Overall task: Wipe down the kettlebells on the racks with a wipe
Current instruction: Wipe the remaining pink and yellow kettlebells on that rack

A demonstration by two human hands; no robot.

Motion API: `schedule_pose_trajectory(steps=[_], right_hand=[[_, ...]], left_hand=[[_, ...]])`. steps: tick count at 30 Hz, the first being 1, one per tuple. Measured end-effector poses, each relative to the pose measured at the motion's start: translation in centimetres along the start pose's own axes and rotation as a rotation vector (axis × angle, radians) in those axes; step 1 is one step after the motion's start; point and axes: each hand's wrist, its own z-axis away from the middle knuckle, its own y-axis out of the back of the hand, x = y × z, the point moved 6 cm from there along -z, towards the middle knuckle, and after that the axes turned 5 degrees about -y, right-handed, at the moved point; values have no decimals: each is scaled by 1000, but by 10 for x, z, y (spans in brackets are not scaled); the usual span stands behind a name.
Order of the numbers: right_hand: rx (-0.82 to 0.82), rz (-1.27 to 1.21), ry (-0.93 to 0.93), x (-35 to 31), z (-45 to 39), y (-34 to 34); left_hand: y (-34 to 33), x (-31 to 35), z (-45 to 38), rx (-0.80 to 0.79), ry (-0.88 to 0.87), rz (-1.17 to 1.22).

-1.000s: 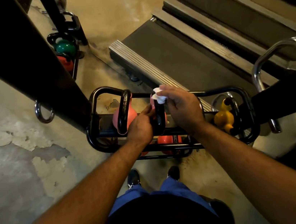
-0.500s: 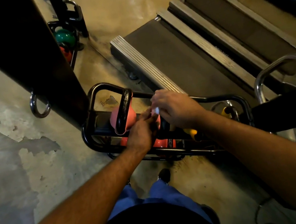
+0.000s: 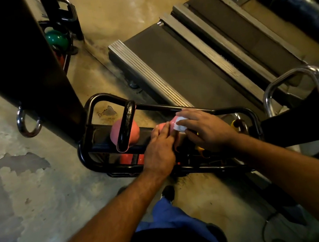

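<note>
A black tube rack [image 3: 92,109] on the floor carries two pink kettlebells on its top tier. The left one [image 3: 115,133] has a black handle and stands free. My left hand [image 3: 159,151] lies on the second pink kettlebell [image 3: 163,126] and steadies it. My right hand [image 3: 202,129] presses a white wipe [image 3: 178,125] against the far side of that kettlebell. A yellow kettlebell [image 3: 236,124] sits to the right, mostly hidden by my right hand and forearm. Red kettlebells [image 3: 128,158] show on the lower tier.
A dark upright post [image 3: 25,63] with a steel ring [image 3: 27,126] stands close on the left. Behind it is another rack with a green kettlebell [image 3: 56,39]. A treadmill deck [image 3: 177,61] lies just beyond the rack. A chrome handle [image 3: 290,77] rises on the right.
The wipe in my right hand has slid from the kettlebell's handle onto its pink body, and my left hand has shifted up over the kettlebell. The camera has moved closer.
</note>
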Motion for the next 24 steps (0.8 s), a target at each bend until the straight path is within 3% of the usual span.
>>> schedule_pose_trajectory(steps=[6,13,16,21,24], right_hand=[[107,-62,79,-22,-1,4],[167,-87,88,-39,-31,16],[188,-89,51,-44,-45,25],[87,23,298,-53,-27,11],[129,-10,151,-34,-37,18]], left_hand=[[12,-22,-6,57,48,120],[25,-39,2,78,152,479],[24,-38,4,16,119,420],[27,-35,7,40,100,406],[23,-39,0,54,100,345]])
